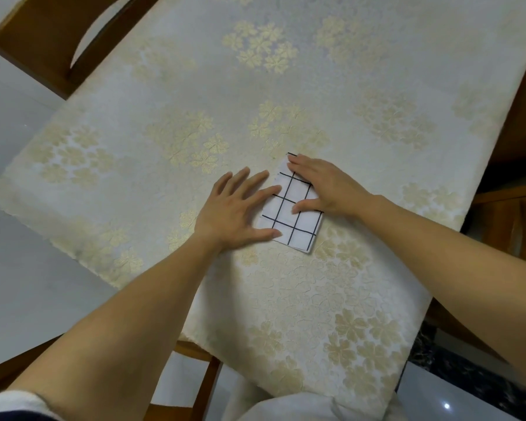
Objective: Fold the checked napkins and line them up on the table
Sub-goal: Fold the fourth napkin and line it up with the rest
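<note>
A white napkin with black checks (296,221) lies folded into a small rectangle near the middle of the table. My left hand (234,208) lies flat with spread fingers at its left edge, fingertips and thumb touching the cloth. My right hand (322,185) presses flat on the napkin's upper right part, covering that side. Only this one napkin is in view.
The table carries a cream tablecloth with gold flower patterns (195,132). A wooden chair (43,34) stands at the far left corner. Another wooden chair (516,208) is at the right side. The near table edge runs just in front of me.
</note>
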`<action>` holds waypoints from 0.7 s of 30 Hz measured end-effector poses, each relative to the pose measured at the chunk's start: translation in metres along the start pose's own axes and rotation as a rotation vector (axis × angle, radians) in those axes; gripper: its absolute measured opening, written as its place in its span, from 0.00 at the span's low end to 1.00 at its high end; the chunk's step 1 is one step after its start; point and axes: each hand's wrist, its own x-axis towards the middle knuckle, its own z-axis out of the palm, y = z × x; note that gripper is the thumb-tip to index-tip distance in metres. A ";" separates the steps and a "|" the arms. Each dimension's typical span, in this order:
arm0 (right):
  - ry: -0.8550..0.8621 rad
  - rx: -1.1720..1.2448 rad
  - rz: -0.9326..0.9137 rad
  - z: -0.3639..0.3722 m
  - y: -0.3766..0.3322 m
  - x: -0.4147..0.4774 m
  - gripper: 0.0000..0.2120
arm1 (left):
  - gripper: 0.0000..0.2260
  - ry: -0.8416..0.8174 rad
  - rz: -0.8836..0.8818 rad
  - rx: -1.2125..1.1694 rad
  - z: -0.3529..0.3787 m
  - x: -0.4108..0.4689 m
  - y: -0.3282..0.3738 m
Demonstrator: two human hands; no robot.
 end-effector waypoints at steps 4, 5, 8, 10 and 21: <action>0.125 -0.164 -0.085 0.000 -0.003 -0.011 0.47 | 0.42 -0.007 -0.002 0.001 0.000 0.001 0.000; 0.158 -0.161 -0.125 0.004 -0.004 -0.015 0.45 | 0.42 -0.006 -0.003 0.004 0.000 0.001 0.000; 0.090 -0.013 -0.058 0.019 -0.004 -0.029 0.42 | 0.43 -0.012 0.000 0.006 -0.001 0.001 0.000; 0.068 0.015 -0.004 0.025 0.002 -0.034 0.46 | 0.42 -0.020 -0.004 0.005 -0.002 0.001 0.000; -0.151 -0.217 0.039 0.014 0.004 -0.033 0.69 | 0.43 -0.031 -0.012 0.003 -0.004 0.001 0.001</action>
